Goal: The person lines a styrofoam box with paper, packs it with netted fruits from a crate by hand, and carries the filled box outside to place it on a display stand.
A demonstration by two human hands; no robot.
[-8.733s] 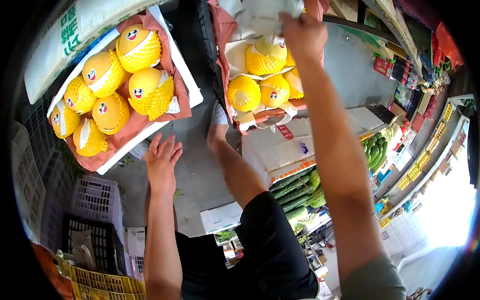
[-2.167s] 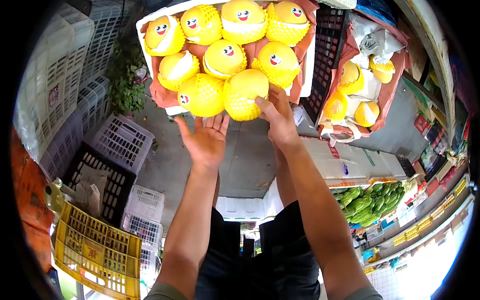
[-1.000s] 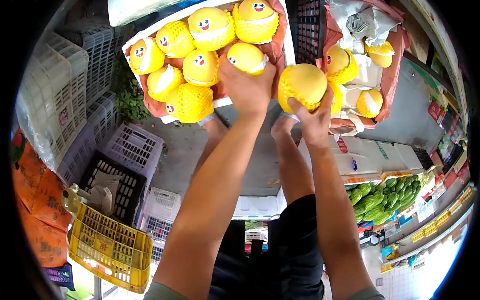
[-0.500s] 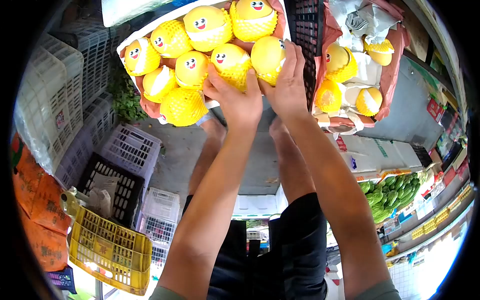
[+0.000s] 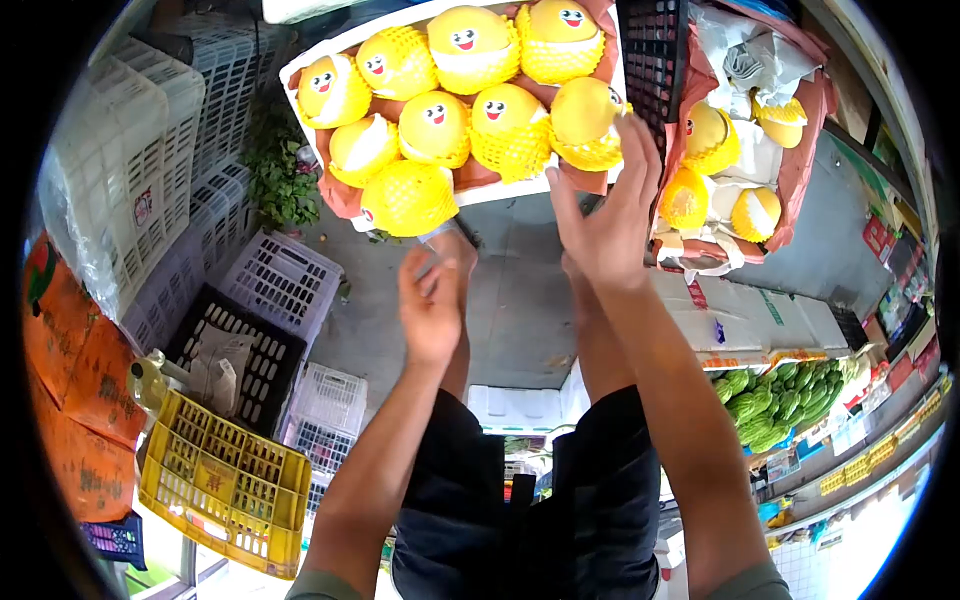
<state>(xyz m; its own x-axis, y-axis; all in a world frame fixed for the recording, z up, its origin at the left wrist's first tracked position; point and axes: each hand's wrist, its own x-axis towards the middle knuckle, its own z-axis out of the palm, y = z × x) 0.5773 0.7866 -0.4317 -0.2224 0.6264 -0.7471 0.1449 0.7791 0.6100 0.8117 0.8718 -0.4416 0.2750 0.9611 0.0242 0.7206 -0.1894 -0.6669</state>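
Observation:
A white box holds several round yellow fruits with smiling-face stickers, most sitting in yellow foam nets. My right hand is at the front right corner of this box, thumb and fingers apart, nearest to the right-hand netted fruit. Its fingertips are by that fruit's right side; whether they touch it I cannot tell. My left hand is in the air below the box, fingers loosely bent and holding nothing. Above it, a fully netted fruit leans over the box's front left edge.
On the right, past a black crate, a second box holds several netted fruits and paper. Stacked white crates, a black basket and a yellow crate stand at left. Green gourds lie at lower right.
My left hand has left the fruits and moved down and left. My right hand has come slightly lower, off the right-hand fruit's top. The view has shifted, so the box appears further right.

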